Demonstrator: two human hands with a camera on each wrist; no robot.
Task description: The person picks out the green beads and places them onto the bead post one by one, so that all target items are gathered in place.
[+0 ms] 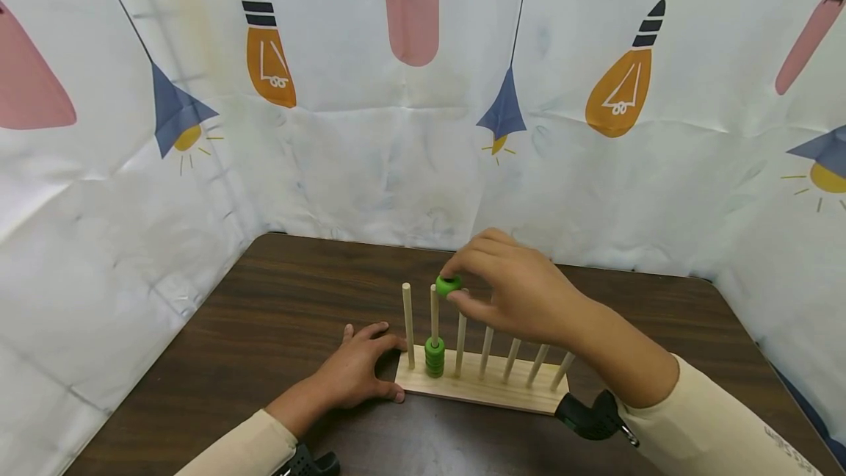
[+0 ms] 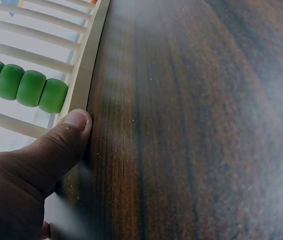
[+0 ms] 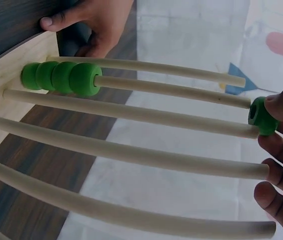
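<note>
A wooden peg rack stands on the table, with a row of upright pegs on its flat base. Several green beads are stacked at the bottom of the second peg from the left. Between thumb and fingertips my right hand pinches another green bead near the top of that peg. Its hole faces the peg tip in the right wrist view. At the rack's left end, my left hand grips the base, the thumb on the front edge and fingers at the back.
The brown wood-grain table extends around the rack. Behind it hangs a white curtain printed with lamps and bulbs. The other pegs, bare of beads, rise close together below the right hand.
</note>
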